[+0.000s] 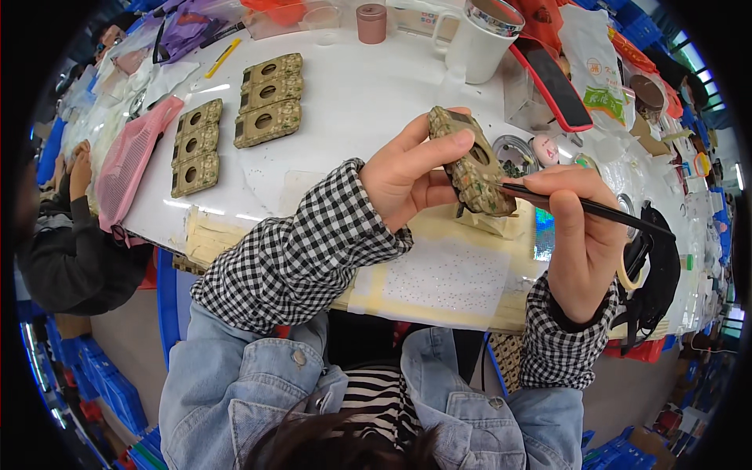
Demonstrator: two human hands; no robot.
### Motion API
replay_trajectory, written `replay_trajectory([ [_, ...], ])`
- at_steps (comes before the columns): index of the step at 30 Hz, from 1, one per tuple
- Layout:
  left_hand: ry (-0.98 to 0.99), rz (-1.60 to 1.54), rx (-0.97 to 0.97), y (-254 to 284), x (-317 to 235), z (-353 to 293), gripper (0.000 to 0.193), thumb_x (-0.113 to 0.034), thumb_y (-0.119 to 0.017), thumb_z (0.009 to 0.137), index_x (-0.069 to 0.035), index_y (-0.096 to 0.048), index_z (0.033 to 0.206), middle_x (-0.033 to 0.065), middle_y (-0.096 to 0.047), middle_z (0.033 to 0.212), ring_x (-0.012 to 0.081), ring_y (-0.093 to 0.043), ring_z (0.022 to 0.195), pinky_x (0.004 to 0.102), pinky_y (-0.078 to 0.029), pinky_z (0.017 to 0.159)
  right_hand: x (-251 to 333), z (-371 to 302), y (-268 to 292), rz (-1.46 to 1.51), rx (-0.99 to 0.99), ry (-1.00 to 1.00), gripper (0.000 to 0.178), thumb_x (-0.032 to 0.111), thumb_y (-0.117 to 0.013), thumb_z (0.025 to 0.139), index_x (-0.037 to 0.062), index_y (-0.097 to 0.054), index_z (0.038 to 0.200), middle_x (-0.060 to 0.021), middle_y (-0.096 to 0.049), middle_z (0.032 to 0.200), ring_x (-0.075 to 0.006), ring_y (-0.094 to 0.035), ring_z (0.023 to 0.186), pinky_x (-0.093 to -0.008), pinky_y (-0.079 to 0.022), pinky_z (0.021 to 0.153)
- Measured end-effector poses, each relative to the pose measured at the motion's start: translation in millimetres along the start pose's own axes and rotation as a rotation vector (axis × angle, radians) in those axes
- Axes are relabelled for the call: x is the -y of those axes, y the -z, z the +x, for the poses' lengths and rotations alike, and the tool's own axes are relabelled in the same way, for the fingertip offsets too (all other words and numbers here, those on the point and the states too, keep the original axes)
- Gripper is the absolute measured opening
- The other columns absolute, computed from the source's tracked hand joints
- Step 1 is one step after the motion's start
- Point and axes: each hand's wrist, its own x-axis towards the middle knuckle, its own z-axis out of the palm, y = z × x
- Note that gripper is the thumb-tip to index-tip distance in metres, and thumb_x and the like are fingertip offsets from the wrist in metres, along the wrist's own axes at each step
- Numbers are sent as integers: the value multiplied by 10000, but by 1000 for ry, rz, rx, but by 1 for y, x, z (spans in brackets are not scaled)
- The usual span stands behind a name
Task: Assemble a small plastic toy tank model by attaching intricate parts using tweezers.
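Observation:
My left hand [411,168] grips a camouflage-patterned plastic casing [475,168], tilted above the table, with the thumb along its upper side. A round opening shows in the casing's face. In my right hand [583,227] is a slim black pen-like tool [603,210], pinched between thumb and fingers. Its thin tip meets or nearly meets the casing's lower edge; contact is hard to make out. Similar casings stand in two rows on the table, one row [196,147] at the left and another [268,100] farther back.
Below my hands lies a white sheet [439,282] dotted with tiny specks. A white mug [478,43], a red-edged phone [552,84] and a round metal dish [517,153] stand beyond. A pink mesh pouch [135,164] and a yellow cutter [223,58] lie left. Another person's sleeve [66,251] is at far left.

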Motion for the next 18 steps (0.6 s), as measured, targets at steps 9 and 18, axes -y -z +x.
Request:
replay_trajectory([
  [9,-26,-34,-15,-1,0,0,491,-291,-504,918,-72,-320,1318,67,-514,1150,156,-559,1036,316,-483,896,-3,-1,-1,-23,-11,10,144,62,-527,908,-50,-608,947,-84,-612,881,-111,-538,805,-213,-415,722],
  [18,-23,1,-15,-2,-1,-1,497,-313,-462,936,-66,-305,1338,63,-503,1174,145,-534,1079,321,-459,934,-1,0,-2,-53,-3,1,143,60,-524,910,-53,-604,947,-84,-615,869,-108,-549,793,-213,-426,717],
])
